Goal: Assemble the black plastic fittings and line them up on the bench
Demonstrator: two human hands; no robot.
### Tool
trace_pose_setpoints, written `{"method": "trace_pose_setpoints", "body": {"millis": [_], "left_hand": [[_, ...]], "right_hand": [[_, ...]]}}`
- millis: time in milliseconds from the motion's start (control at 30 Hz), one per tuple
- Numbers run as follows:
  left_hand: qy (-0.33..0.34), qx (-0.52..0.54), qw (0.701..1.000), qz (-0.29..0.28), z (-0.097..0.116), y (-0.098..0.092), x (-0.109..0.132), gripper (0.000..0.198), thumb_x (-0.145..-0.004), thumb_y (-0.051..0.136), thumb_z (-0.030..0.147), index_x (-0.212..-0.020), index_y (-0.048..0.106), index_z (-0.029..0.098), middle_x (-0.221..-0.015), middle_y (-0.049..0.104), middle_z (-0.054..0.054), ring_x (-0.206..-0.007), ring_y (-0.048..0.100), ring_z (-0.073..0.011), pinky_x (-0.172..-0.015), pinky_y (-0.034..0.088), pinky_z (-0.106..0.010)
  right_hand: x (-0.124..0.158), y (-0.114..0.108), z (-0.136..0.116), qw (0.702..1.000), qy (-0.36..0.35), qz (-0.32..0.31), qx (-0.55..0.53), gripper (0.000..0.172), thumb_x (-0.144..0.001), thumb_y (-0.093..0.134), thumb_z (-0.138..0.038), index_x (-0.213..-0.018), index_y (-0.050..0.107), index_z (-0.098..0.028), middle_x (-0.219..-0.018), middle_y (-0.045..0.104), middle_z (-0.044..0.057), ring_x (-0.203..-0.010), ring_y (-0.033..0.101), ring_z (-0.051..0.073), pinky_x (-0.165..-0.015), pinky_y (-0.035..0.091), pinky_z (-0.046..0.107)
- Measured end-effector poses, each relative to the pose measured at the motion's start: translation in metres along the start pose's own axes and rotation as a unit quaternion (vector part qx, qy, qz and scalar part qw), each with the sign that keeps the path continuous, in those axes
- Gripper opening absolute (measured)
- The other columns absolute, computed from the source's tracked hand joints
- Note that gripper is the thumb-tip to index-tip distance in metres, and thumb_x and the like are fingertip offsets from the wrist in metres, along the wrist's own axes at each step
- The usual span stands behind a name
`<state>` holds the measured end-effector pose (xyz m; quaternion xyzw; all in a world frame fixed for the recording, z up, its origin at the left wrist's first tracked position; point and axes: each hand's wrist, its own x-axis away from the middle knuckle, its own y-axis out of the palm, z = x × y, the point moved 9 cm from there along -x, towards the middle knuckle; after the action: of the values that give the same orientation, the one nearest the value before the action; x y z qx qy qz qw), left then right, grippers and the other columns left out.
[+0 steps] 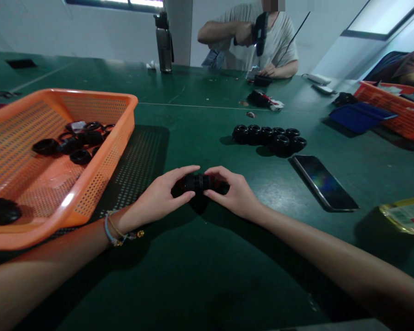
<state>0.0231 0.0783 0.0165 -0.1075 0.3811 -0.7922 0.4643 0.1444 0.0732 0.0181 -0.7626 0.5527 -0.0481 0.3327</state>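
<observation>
In the middle of the green table [179, 285], my left hand [165, 191] and my right hand [236, 193] face each other over a black cylindrical part [197, 182]. My left fingers and thumb wrap round its left end, while my right fingers and thumb pinch its right end. A ridged collar shows between the two hands; both ends are partly hidden by my fingers. Beyond my right hand stand several glossy black round parts [267, 135] in a tight cluster.
An orange basket [131, 119] with several black parts [81, 156] stands at the left. To the right lie a phone [326, 184], a yellow-rimmed box [405, 214] and a blue tray [362, 116]. Across the table, a person [248, 37] holds a power driver [261, 33] near a bottle [164, 46].
</observation>
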Motion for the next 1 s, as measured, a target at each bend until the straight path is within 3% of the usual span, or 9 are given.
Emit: {"method": "trace_pose_setpoints", "body": {"millis": [433, 700, 1000], "left_hand": [[0.020, -0.018, 0.999, -0.026, 0.0047, 0.0025, -0.0003, 0.042, -0.081, 0.050, 0.028, -0.122, 0.053, 0.017, -0.109, 0.063, -0.007, -0.097, 0.058, -0.0201, -0.088, 0.045, -0.034], [0.014, -0.006, 1.000, -0.022, 0.0012, 0.0012, -0.0008, 0.042, -0.081, 0.052, 0.029, -0.121, 0.053, 0.017, -0.108, 0.063, -0.007, -0.095, 0.059, -0.0193, -0.085, 0.046, -0.032], [0.015, -0.002, 1.000, -0.022, 0.0002, 0.0008, -0.0017, 0.043, -0.080, 0.054, 0.030, -0.120, 0.055, 0.017, -0.110, 0.063, -0.007, -0.096, 0.059, -0.0198, -0.088, 0.045, -0.032]], "right_hand": [[0.0001, 0.0027, 0.0057, 1.000, -0.005, -0.017, -0.017, 0.029, -0.072, 0.063, -0.013, -0.099, 0.057, -0.020, -0.089, 0.067, 0.001, -0.078, 0.064, 0.014, -0.071, 0.052, 0.029], [-0.0013, -0.0046, 0.0012, 0.999, -0.029, 0.015, 0.006, 0.028, -0.070, 0.066, -0.012, -0.096, 0.062, -0.021, -0.097, 0.066, 0.003, -0.089, 0.061, 0.017, -0.069, 0.052, 0.029], [-0.0004, -0.0045, 0.0005, 0.999, -0.022, 0.018, 0.021, 0.029, -0.069, 0.067, -0.011, -0.097, 0.063, -0.020, -0.090, 0.066, 0.002, -0.080, 0.062, 0.015, -0.069, 0.052, 0.029]]}}
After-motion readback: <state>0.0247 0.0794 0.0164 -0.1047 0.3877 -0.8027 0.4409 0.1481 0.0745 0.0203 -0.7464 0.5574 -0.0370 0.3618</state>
